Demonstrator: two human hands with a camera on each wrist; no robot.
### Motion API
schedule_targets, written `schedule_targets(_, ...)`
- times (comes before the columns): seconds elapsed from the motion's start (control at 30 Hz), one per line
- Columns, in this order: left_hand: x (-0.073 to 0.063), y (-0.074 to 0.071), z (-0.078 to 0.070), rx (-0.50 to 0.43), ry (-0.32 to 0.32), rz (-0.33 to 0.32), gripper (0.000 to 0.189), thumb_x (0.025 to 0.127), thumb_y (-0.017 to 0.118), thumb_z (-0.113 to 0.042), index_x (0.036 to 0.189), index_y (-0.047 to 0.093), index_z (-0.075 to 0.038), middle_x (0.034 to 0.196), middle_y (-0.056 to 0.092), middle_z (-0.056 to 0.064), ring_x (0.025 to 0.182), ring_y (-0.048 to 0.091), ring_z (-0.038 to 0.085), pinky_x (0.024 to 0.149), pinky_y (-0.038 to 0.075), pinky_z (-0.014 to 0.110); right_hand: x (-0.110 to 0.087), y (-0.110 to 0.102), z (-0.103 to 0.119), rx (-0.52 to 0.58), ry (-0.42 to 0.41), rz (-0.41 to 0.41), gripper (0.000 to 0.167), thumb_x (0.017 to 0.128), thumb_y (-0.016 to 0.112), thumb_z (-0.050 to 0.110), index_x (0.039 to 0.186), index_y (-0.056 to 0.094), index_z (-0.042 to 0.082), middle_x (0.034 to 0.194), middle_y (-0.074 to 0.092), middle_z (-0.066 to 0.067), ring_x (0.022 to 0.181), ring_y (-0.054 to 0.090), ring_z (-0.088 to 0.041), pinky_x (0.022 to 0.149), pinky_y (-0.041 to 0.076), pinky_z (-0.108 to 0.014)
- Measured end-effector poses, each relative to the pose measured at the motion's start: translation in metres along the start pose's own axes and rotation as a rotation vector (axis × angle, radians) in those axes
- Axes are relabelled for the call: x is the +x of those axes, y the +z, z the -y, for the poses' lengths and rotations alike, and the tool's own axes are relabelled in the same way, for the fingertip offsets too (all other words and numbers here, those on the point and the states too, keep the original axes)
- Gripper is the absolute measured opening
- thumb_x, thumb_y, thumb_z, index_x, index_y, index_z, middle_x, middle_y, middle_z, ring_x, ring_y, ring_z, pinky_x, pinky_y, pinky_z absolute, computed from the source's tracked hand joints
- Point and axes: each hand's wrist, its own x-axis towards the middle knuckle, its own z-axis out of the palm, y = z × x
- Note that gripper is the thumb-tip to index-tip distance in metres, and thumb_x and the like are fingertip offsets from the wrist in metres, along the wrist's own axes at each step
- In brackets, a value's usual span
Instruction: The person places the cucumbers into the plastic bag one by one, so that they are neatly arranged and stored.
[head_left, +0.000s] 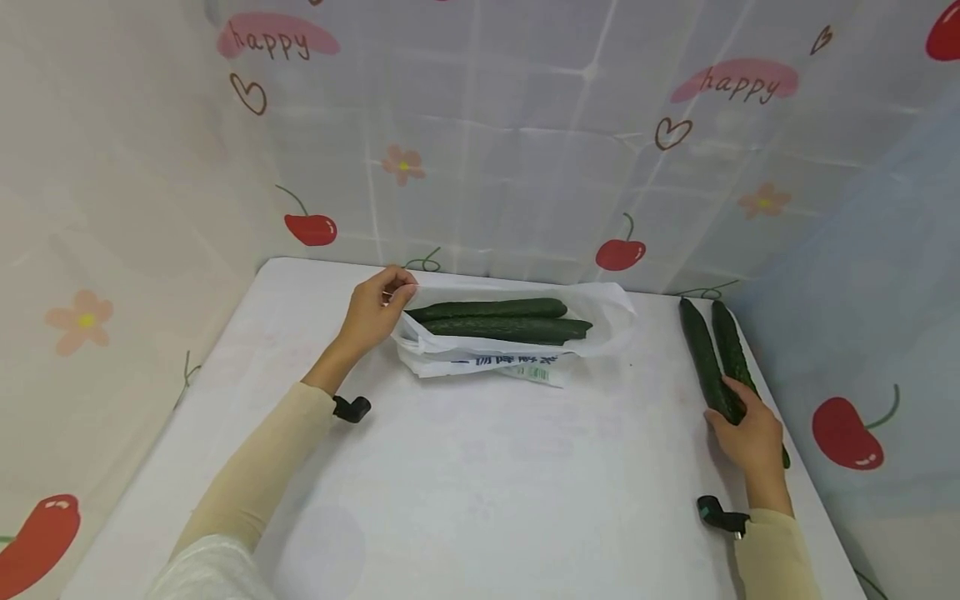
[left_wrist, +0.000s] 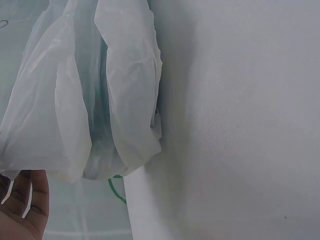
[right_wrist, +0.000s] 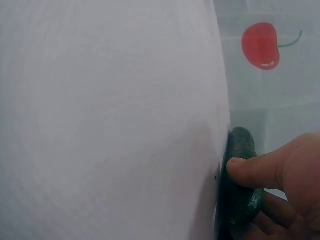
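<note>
My left hand [head_left: 378,310] pinches the left end of the rim of a white plastic bag [head_left: 600,321]. Inside the bag's opening lie a cucumber [head_left: 491,308] and, in front of it, another cucumber [head_left: 510,328]. In the left wrist view the fingers [left_wrist: 37,200] hold the bag's edge [left_wrist: 45,115]. At the table's right side, my right hand [head_left: 750,437] grips the near end of a cucumber [head_left: 701,350], with the thumb [right_wrist: 250,170] along one side. One more cucumber [head_left: 731,342] lies just right of it, partly hidden by the hand.
The white table [head_left: 480,483] ends close to the right-hand cucumbers. Printed curtains [head_left: 510,167] stand behind it and on both sides. A label with green print [head_left: 538,374] shows at the bag's front. Black wrist cameras [head_left: 351,408] sit on both wrists.
</note>
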Motion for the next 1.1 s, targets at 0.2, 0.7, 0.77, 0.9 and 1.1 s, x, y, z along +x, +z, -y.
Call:
schedule_targets(0.2,-0.0014,0.0001,0.0014,0.008,0.015,-0.009,0.016,0.11,0.064,-0.026,0.116,0.07,-0.013,0.108,0.074,0.008,0.102,0.067,0.021,0.085,0.05,0.026,-0.0007,0.002,0.0008,0.048,0.052,-0.034,0.065,0.103,0.062,0.012,0.165,0.043,0.013,0.163,0.043,-0.035,0.152,0.039,-0.06,0.121,0.032,-0.075)
schedule_targets(0.7,-0.0007,0.0,0.0011,0.0,0.012,0.0,0.016,0.11,0.065,-0.025,0.117,0.07,-0.012,0.108,0.073,0.009,0.101,0.066,0.022,0.085,0.049,0.027,0.0013,-0.0031,-0.0004,0.283,0.174,-0.093,0.058,0.112,0.044,0.019,0.169,0.033,0.024,0.178,0.026,-0.015,0.167,0.021,-0.042,0.133,0.02,-0.067)
schedule_targets(0.77,-0.0004,0.0,0.0007,0.001,0.014,0.0,0.016,0.11,0.065,-0.026,0.117,0.07,-0.012,0.108,0.073,0.009,0.101,0.066,0.022,0.086,0.049,0.028,0.0016,-0.0041,-0.0007,0.305,0.187,-0.093,0.058,0.113,0.044,0.02,0.17,0.033,0.024,0.179,0.024,-0.014,0.167,0.02,-0.041,0.134,0.02,-0.065)
schedule_targets(0.9,-0.0003,0.0003,0.0007,0.009,0.017,-0.001,0.015,0.11,0.064,-0.025,0.117,0.07,-0.013,0.107,0.073,0.008,0.101,0.067,0.021,0.086,0.05,0.027,0.0019,-0.0046,-0.0009,0.336,0.203,-0.106,0.057,0.112,0.044,0.02,0.169,0.036,0.025,0.179,0.027,-0.013,0.166,0.023,-0.037,0.134,0.021,-0.061)
schedule_targets(1.1,-0.0004,0.0009,0.0011,0.007,0.01,0.0,0.015,0.11,0.064,-0.025,0.116,0.07,-0.014,0.108,0.074,0.007,0.101,0.067,0.021,0.087,0.051,0.026,0.0024,-0.0061,-0.0015,0.362,0.202,-0.145,0.056,0.111,0.047,0.019,0.166,0.042,0.026,0.176,0.034,-0.014,0.161,0.032,-0.032,0.135,0.024,-0.054)
